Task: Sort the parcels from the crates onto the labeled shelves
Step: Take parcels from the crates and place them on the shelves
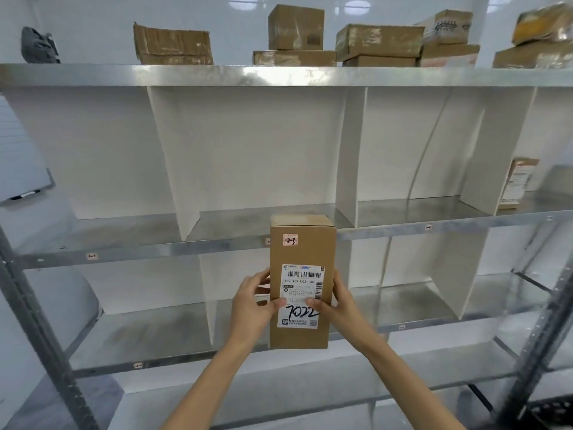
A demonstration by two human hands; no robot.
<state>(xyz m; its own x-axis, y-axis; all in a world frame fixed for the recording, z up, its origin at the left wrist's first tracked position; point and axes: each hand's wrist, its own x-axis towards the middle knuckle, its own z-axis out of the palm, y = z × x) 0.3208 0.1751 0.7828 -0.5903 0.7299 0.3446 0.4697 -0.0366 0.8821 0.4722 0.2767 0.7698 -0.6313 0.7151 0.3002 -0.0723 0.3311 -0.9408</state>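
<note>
A tall brown cardboard parcel stands upright in both my hands in front of the metal shelving. It carries a white shipping label with "7022" handwritten on it and a small pink tag reading "2-3" near its top. My left hand grips its left side and my right hand its right side, thumbs pressed on the label. Behind it runs the middle shelf, split by white dividers into open compartments, with small tags on its front edge.
Several brown boxes sit on the top shelf. One parcel stands in a far-right compartment. A lower shelf has similar dividers. A dark upright post rises at right, a whiteboard hangs at left.
</note>
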